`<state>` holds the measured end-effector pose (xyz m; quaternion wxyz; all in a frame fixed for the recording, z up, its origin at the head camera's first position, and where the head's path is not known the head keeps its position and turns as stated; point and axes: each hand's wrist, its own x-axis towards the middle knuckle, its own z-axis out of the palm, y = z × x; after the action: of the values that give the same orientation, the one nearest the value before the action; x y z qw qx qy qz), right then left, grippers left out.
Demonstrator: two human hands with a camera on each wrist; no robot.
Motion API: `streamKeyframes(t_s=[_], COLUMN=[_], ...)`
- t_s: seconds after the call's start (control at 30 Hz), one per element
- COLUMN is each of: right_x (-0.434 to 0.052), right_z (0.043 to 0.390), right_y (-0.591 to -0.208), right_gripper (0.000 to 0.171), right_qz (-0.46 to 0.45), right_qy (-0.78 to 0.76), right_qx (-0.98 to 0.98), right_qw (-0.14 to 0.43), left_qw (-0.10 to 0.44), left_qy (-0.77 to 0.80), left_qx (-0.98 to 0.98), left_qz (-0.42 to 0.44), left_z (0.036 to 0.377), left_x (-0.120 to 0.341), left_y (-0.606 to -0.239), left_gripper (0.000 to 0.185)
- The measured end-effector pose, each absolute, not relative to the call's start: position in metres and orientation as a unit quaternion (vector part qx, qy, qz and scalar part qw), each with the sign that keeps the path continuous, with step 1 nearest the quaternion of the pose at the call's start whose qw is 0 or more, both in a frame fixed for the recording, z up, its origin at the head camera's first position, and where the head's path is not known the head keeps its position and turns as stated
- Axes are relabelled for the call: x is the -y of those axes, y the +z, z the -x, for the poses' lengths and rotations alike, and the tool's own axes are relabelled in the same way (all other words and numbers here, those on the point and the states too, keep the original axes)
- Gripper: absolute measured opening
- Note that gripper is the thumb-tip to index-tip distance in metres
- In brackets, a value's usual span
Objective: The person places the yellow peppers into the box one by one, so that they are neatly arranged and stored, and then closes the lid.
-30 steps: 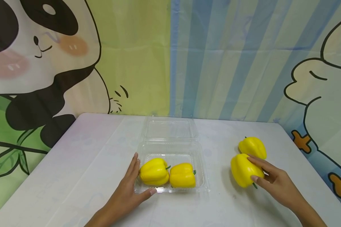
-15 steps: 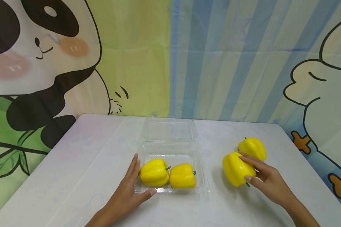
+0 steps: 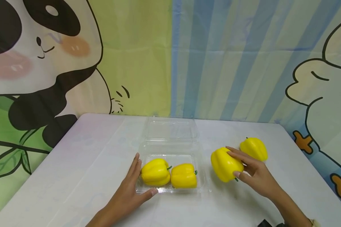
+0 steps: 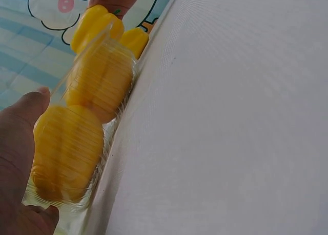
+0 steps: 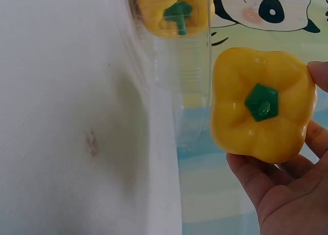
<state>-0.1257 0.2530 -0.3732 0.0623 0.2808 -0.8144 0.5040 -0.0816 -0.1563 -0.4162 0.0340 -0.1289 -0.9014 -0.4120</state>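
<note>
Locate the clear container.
In the head view, the container sits mid-table, lid open toward the backdrop, two yellow peppers inside, left grip at its left side.

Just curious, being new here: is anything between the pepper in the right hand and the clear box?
Nothing visible, just the side wall of the clear box. The right hand holds the pepper above the table; the lid lies open.

Left hand wide and straight-fingered, right hand in a curved grip.
</note>
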Motion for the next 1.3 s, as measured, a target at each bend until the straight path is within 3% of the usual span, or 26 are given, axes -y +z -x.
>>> streamKeyframes(t_s=[0.63,0.97,1.3], right_x=[-0.226,-0.214,-0.195], right_z=[0.154,0.174,0.191], right_y=[-0.355,-0.348,-0.345], right_gripper=[0.056,0.055,0.053], right_qz=[-0.352,-0.391,-0.392], right_qy=[0.499,0.483,0.464], right_qx=[0.79,0.784,0.794], right_qw=[0.047,-0.009,-0.024], left_qw=[0.04,0.039,0.037], left_qy=[-0.413,-0.411,-0.412], left_qx=[0.9,0.901,0.901], left_qz=[0.134,0.131,0.13], left_z=[0.081,0.081,0.081], left_x=[0.155,0.156,0.156], left_y=[-0.414,-0.416,-0.417], left_gripper=[0.109,0.109,0.11])
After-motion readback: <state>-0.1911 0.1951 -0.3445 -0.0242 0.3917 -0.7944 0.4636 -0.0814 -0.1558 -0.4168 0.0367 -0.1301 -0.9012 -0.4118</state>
